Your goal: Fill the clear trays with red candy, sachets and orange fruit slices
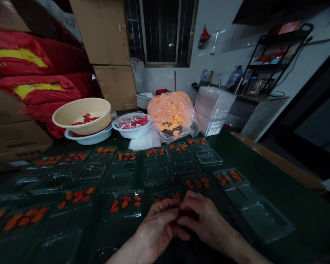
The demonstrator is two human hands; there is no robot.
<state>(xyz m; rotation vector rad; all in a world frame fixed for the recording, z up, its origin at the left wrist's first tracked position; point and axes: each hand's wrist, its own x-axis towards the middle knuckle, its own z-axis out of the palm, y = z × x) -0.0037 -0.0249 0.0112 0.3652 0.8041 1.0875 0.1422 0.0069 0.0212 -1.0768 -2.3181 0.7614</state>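
Observation:
My left hand (158, 229) is cupped, palm turned up, its fingers curled toward the other hand. Against it, my right hand (207, 218) has its fingertips bent into the left palm. Whatever lies between the fingers is hidden in shadow. Just beyond the hands is a clear plastic tray (156, 193) with small orange pieces (168, 194) in its far compartments, partly covered by my fingers. To the right, a longer clear lidded tray (243, 198) lies opened flat, orange pieces in its far end. Another tray (118, 194) with similar pieces lies left of the hands.
Several more trays (156, 170) cover the dark green table (266, 179). Behind stand a cream basin (96, 124), a white basin (133, 132) with red packets, a clear bag of orange pieces (172, 110), and stacked clear containers (213, 110). Boxes (112, 88) and red sacks (52, 86) rise at left.

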